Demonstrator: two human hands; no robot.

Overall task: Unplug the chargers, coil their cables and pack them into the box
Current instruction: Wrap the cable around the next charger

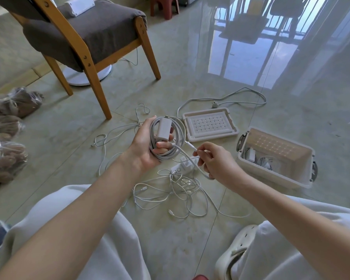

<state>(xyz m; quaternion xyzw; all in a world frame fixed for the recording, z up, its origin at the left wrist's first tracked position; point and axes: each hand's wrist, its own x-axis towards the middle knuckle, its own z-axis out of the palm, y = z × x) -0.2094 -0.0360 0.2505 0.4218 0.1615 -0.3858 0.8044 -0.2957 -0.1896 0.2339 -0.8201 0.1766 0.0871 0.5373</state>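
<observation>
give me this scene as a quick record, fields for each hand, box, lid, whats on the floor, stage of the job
left hand: holds a charger brick together with its coiled cable
right hand: pinches the loose end of the coiled cable
box: open, on the floor to the right, a charger and cables inside
lid: off, on the floor beside the box
floor: tangle of loose white cables, white adapter
stage: coil nearly done, not yet packed
</observation>
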